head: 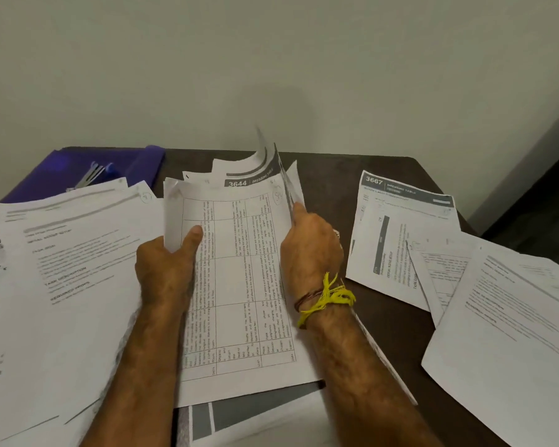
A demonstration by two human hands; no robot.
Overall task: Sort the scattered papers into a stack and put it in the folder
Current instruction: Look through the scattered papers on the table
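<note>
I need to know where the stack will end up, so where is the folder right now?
In the head view the purple folder lies open at the table's far left corner, against the wall, with the left-hand papers overlapping its near edge.

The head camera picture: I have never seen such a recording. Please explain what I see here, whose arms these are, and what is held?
There is no machine. A person wears one camera on the head, looking down at their own two hands. The left hand and right hand hold a bundle of papers, fingers curled round its edges; a table is printed on the top sheet. More loose sheets lie on the dark table: one pile on the left, others on the right. A purple folder lies open at the far left. The right wrist wears a yellow thread.
</note>
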